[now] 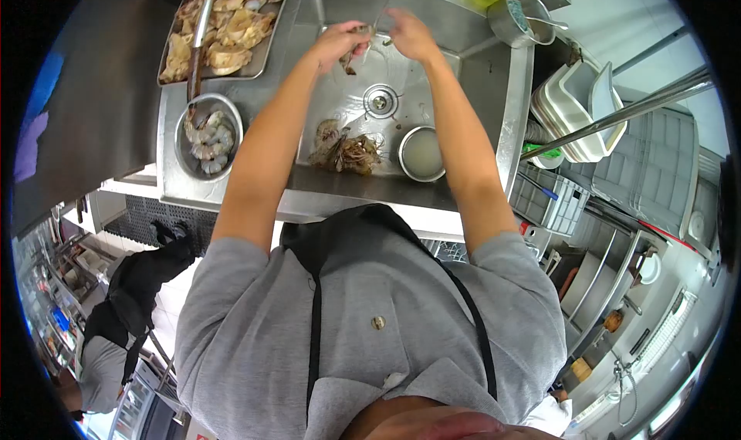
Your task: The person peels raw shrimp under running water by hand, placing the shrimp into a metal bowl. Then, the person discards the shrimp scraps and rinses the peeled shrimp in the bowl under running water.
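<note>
Nearest, at the middle of the frame, a clump of brown shells (353,154) lies in the sink (351,104) beside a bowl of cloudy liquid (422,154). Shrimp (211,137) fill a metal bowl (182,154) at left. Farther, upper centre, the left hand (335,45) has its fingers closed on a shrimp (347,60); the right hand (414,37) is nearby, fingers partly curled, its hold unclear. Upper left sits a loaded tray (267,46).

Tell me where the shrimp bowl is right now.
In the head view, the shrimp bowl sits at the left, on the ledge beside the sink basin, just below the metal tray.
</note>
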Motion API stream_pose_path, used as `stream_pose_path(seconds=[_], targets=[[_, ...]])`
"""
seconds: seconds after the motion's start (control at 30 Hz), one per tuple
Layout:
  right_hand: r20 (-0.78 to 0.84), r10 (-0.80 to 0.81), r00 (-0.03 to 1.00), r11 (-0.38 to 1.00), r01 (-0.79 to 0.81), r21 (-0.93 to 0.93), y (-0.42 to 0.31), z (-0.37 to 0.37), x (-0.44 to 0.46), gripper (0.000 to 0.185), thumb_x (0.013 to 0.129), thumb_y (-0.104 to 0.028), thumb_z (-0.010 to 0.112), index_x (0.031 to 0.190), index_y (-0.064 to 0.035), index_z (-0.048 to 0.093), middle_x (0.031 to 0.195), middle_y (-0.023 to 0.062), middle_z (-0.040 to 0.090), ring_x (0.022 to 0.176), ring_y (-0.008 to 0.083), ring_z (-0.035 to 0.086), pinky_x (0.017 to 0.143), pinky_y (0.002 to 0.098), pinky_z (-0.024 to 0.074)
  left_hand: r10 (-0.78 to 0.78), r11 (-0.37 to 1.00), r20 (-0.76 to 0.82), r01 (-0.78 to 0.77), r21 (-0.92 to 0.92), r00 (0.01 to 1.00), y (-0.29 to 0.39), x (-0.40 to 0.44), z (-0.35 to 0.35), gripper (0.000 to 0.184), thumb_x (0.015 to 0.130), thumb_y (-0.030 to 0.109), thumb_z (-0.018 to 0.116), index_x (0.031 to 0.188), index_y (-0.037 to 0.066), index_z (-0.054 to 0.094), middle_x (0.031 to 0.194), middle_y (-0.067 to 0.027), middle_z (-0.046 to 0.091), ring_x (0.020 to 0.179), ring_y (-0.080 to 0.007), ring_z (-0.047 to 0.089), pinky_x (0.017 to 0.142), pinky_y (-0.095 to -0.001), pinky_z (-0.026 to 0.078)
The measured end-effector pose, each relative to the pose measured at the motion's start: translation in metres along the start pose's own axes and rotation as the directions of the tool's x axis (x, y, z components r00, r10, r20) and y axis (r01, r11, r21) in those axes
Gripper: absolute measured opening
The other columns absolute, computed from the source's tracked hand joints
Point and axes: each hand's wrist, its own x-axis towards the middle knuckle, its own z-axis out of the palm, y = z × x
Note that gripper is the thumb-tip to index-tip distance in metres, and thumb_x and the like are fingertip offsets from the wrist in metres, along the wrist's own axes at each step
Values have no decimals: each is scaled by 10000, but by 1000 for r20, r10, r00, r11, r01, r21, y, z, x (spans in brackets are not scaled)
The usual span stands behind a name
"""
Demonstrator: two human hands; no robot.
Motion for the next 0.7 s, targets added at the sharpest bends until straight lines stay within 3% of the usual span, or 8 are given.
stream_pose_path(seconds=[0.03, 0.1, 0.17, 0.37, 0.43, 0.53, 0.6, 0.7], targets=[[-6, 4, 1000, 1000, -4, -7, -7, -6, 12, 288, 824, -191, 541, 1032, 5, 571, 1121, 224, 583, 1064, 371, 546, 887, 420, 443, 4, 1000, 9, -4, 2, 1000, 8, 15, 3, 218, 886, 140, 574, 1073, 28, 577, 778, -15, 564, 655, -93, 506, 577, -245, 421], [408, -70, 910, 996, 87, -25, -22, -16, 39, 269, 827, -130, 521, 1051, 18, 539, 1136, 230, 571, 1090, 374, 528, 900, 429, 435, -9, 999, 100, 4, 43, 995, 26, 43, 2, 140, 887, 146, 536, 959, 33, 580, 772, -14, 556, 637, -91, 489, 553, -242, 406], [397, -56, 916, 994, 88, -62, -23, -24, 46, 247, 844, -114, 494, 1046, 19, 541, 1112, 225, 584, 1071, 373, 543, 880, 441, 446, -31, 991, 65, 22, 134, 997, 36, 53, 0, 127, 888, 150, 497, 894, 38, 558, 758, -19, 544, 612, -94, 475, 535, -242, 394], [441, 140, 887, 951, 3, -309, -34, -32, 41, 246, 876, -98, 432, 1089, -35, 540, 1005, 194, 635, 963, 375, 605, 796, 476, 486, -125, 974, 143, 149, -169, 982, 33, 61, -26, 150, 900, 169, 490, 905, 27, 536, 762, -67, 575, 565, -103, 496, 493, -250, 417], [452, 153, 879, 943, 7, -333, -30, -30, 39, 259, 881, -105, 429, 1112, -59, 537, 982, 183, 645, 936, 376, 615, 781, 483, 492, -104, 982, 137, 124, -140, 985, 31, 55, -25, 159, 908, 169, 492, 918, 22, 551, 788, -68, 592, 571, -103, 504, 505, -245, 426], [402, 320, 858, 893, -132, -430, -21, -28, 36, 283, 880, -121, 447, 1149, -92, 528, 1032, 183, 633, 951, 377, 611, 793, 471, 494, -59, 997, 92, 64, -50, 994, 28, 49, -26, 188, 926, 182, 502, 982, 18, 576, 856, -58, 614, 614, -99, 516, 550, -233, 437], [203, -110, 973, 978, 142, -150, -22, -29, 34, 292, 888, -136, 445, 1162, -77, 525, 1080, 179, 617, 944, 373, 615, 797, 471, 496, -33, 999, 55, 32, 12, 998, 29, 46, -27, 214, 934, 194, 509, 1032, 20, 588, 898, -46, 619, 651, -95, 519, 582, -227, 439], [377, -140, 916, 951, 231, -208, -37, -24, 41, 267, 892, -132, 436, 1121, -28, 527, 1111, 197, 598, 938, 364, 621, 803, 460, 501, -37, 998, 95, 42, -53, 995, 29, 40, -25, 249, 932, 175, 506, 1100, 10, 585, 932, -41, 624, 685, -94, 522, 611, -223, 443]])
